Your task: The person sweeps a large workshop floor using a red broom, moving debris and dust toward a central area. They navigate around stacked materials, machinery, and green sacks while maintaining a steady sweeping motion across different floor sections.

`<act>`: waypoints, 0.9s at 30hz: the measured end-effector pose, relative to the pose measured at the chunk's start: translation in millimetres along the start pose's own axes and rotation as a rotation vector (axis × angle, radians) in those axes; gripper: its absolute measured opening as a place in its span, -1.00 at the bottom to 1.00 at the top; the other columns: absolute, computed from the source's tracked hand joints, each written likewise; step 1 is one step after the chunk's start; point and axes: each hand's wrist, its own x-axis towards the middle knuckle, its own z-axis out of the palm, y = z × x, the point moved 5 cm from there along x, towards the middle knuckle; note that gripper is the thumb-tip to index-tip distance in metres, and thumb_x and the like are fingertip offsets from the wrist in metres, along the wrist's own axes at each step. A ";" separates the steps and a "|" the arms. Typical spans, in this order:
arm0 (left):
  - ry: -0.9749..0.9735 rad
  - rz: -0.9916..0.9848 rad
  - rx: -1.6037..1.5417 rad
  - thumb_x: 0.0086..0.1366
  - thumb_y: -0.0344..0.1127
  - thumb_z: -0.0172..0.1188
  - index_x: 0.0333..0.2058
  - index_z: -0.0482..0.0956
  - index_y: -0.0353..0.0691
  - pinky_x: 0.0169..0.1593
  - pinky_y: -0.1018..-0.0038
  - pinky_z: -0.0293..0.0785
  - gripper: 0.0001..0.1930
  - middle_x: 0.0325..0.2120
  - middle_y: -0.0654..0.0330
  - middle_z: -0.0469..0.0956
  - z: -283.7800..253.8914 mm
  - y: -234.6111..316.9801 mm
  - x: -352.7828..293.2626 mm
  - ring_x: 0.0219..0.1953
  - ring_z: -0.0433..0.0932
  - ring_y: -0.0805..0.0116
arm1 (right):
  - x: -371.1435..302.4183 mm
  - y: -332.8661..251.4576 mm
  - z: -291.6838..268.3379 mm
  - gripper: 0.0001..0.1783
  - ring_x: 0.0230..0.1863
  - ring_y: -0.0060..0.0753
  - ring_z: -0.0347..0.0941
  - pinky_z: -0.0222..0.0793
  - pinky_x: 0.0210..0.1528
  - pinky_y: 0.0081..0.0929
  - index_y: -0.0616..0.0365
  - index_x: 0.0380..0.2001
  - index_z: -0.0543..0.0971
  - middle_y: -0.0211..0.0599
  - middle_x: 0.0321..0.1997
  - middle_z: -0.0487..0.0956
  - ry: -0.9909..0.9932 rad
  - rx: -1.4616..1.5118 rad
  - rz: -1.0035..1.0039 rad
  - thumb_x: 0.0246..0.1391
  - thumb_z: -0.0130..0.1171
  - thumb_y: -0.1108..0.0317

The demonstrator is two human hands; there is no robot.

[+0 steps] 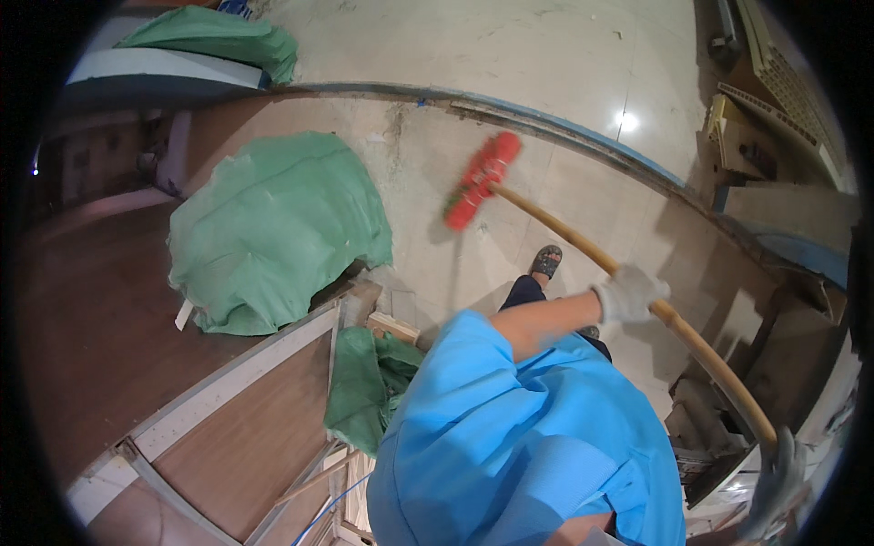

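Observation:
A broom (555,230) with a bamboo handle slants across the view. Its red head (482,180), slightly blurred, is over the pale tiled floor. My left hand (630,296), in a whitish glove, is closed round the middle of the handle. Near the lower right, my right hand (776,478), also gloved and somewhat blurred, is closed on the handle's upper end. My sandalled foot (546,262) stands below the broom head.
A green cloth (282,227) covers a bulky thing on the left, and another green cloth (358,391) hangs beside a framed brown panel (246,428). A raised sill (546,136) crosses the floor beyond the broom. Boards (774,127) lean at the far right.

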 end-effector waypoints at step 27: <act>0.277 -0.423 0.049 0.02 -0.32 0.18 -0.22 0.65 -0.03 -0.02 0.09 0.44 -0.72 -0.35 0.10 0.64 -25.2 -151.1 -41.0 -0.17 0.59 0.03 | 141.1 -113.3 19.7 -0.61 -0.34 -0.08 0.47 0.36 -0.32 -0.18 0.08 -0.28 0.51 -0.23 -0.41 0.49 0.042 -0.005 -0.243 -0.29 0.36 0.38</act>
